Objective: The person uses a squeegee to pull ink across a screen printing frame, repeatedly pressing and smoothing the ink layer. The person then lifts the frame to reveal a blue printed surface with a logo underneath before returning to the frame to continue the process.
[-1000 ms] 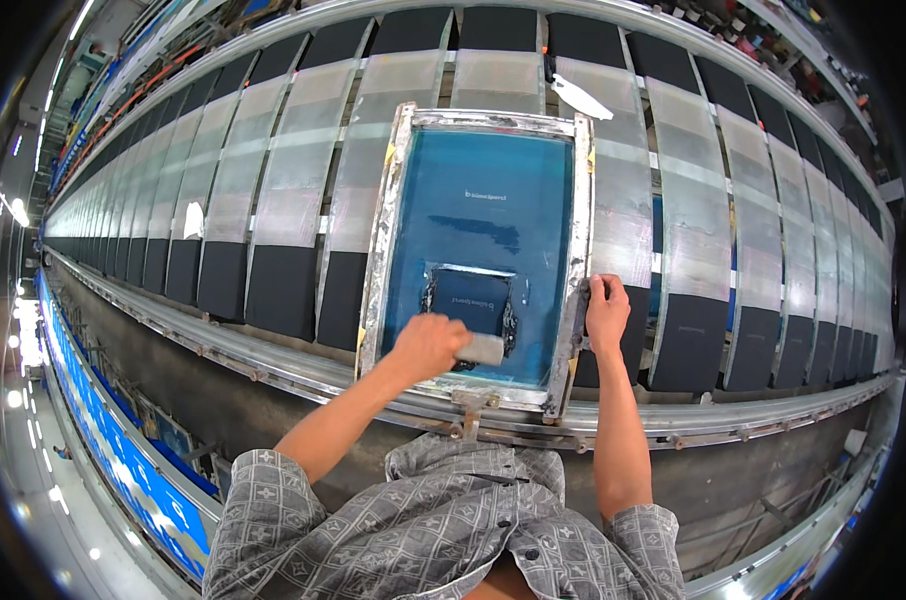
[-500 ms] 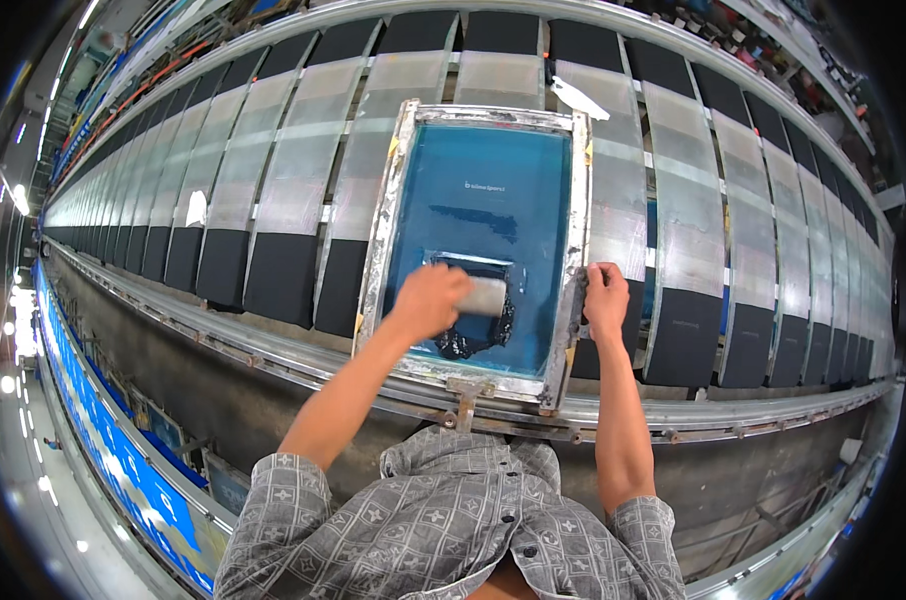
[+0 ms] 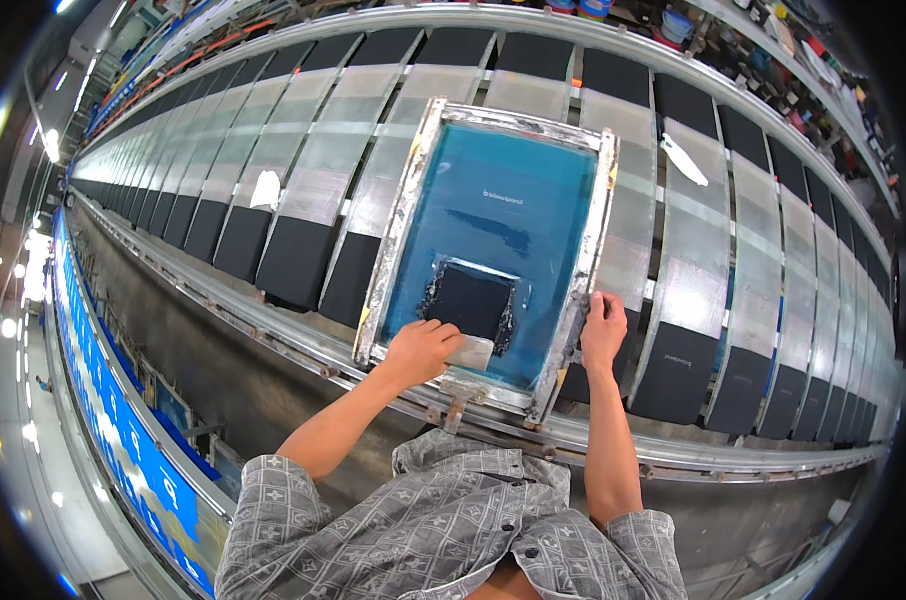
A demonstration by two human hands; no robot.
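Note:
A screen-printing frame (image 3: pixel 591 235) with ink-smeared pale rails and a blue-green mesh (image 3: pixel 513 165) lies in front of me, slightly tilted in view. In the mesh's near part is a dark rectangle (image 3: pixel 473 300), with wet black ink (image 3: pixel 508 325) along its sides. My left hand (image 3: pixel 425 350) is closed round a flat grey squeegee (image 3: pixel 471 353), which rests at the near side of that rectangle. At the frame's right rail my right hand (image 3: pixel 604 332) has its fingers closed on the edge; its fingertips are partly hidden.
Long rows of slanted boards carry black fabric pieces (image 3: pixel 678 368) on both sides of the frame. White scraps (image 3: pixel 684 160) lie on boards to the right and left. A metal rail (image 3: pixel 663 455) with a bracket (image 3: pixel 456 412) runs along the near edge.
The squeegee in my left hand has come toward me, from over the dark rectangle to its near side, uncovering it. The view has turned a little; my right hand stays at the rail.

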